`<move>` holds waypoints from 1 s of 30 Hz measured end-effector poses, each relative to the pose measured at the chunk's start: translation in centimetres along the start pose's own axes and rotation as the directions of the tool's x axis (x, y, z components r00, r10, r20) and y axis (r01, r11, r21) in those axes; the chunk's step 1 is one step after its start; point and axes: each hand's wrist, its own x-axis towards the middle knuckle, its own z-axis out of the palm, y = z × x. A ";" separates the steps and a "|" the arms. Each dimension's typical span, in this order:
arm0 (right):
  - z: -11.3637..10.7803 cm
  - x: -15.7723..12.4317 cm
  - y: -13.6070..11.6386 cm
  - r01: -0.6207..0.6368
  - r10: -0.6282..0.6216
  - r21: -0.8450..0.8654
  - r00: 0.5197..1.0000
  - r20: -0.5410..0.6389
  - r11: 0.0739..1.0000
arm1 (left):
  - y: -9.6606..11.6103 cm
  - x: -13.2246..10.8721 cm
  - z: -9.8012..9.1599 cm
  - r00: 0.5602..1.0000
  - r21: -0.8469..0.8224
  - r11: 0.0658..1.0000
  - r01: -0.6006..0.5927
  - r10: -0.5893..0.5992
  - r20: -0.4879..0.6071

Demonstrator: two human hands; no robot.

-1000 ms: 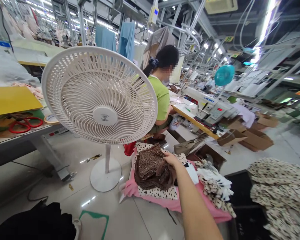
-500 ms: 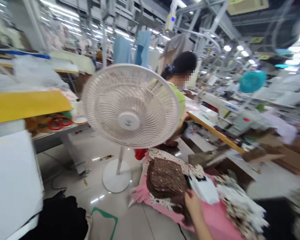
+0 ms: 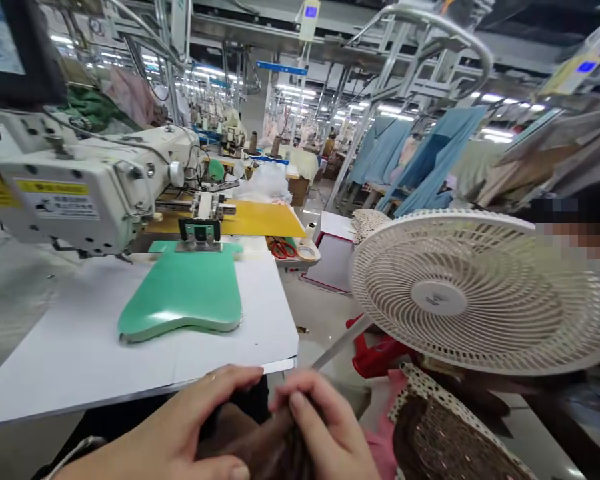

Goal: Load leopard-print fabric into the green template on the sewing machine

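Note:
A dark brown piece of fabric (image 3: 265,447) is bunched low in front of me, at the near edge of the white table. My right hand (image 3: 330,427) pinches it between thumb and curled fingers. My left hand (image 3: 175,427) is beside it on the left, fingers stretched out and thumb apart, the thumb close to or touching the cloth. Past the table edge lies a green clamp plate (image 3: 185,293), below the head of a sewing machine (image 3: 100,187). To the lower right, a stack of brown lace-like pieces (image 3: 450,440) rests on spotted and pink cloth.
A large white fan (image 3: 440,297) stands on the right, close to a person partly in view. A white sheet (image 3: 265,300) covers the table. Red scissors (image 3: 283,248) and a tape roll (image 3: 307,252) sit beyond it. A screen (image 3: 10,47) hangs upper left.
My view has swung left from the cloth pile to the sewing machine. My right hand has moved from the brown stack to the table edge with brown fabric. My left hand has come into view.

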 end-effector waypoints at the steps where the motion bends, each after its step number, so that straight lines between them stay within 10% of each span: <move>1: 1.3 1.3 -2.4 0.099 -0.099 -0.017 0.995 -0.019 0.995 | 0.9 0.1 -0.6 1.000 0.000 1.000 -0.003 0.003 0.007; 6: 5.4 5.7 -6.0 0.594 -0.613 -0.498 0.776 0.148 0.632 | 1.0 -1.3 -4.5 0.999 0.055 0.998 0.004 -0.002 -0.040; 9: 7.3 7.1 -4.6 0.688 -0.675 -0.587 0.675 0.299 0.427 | -1.9 -2.4 -6.6 0.955 0.262 0.959 -0.104 0.170 -0.242; 13: 9.6 8.8 -3.6 0.578 -0.628 -0.530 0.771 0.106 0.621 | -5.7 -3.1 -6.6 0.621 0.715 0.691 -0.104 0.607 -0.496; 15: 10.4 9.5 -4.0 0.449 -0.519 -0.458 0.854 -0.032 0.767 | -7.0 -3.3 -5.7 0.560 0.813 0.578 -0.067 0.696 -0.449; 23: 9.9 10.7 -4.8 0.145 -0.172 -0.249 0.981 -0.093 0.958 | -9.8 -4.3 -5.7 0.704 0.664 0.745 0.070 0.435 -0.562; 30: 9.2 11.1 -3.5 -0.026 0.025 -0.006 0.997 -0.076 1.000 | -8.7 -2.9 -5.2 0.764 0.412 0.907 -0.087 0.327 -0.557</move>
